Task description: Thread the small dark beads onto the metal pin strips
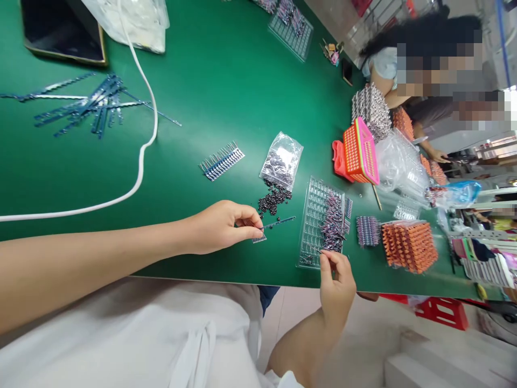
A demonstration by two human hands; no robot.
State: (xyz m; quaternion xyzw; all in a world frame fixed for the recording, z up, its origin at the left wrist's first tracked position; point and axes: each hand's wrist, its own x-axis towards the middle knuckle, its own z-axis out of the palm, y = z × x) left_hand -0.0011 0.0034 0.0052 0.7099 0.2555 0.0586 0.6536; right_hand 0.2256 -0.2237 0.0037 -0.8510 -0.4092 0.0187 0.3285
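My left hand (226, 226) pinches a thin dark blue strip (283, 221) that points right over the green table. Just beyond its fingertips lie loose dark beads (274, 198), beside a clear bag of beads (281, 159). My right hand (337, 275) has thumb and forefinger together at the near edge of a clear tray (313, 210); a small thin piece seems to be between them, too small to name. Purple-pink pieces (334, 223) are heaped on the tray's right side. A strip with a row of pins (222, 160) lies farther back.
Blue strips (103, 102), a white cable (141, 161) and a dark tablet (62, 32) are at left. An orange-pink basket (361, 151), stacked orange pieces (407, 247) and plastic trays stand at right. Two people (383, 70) sit at the far right.
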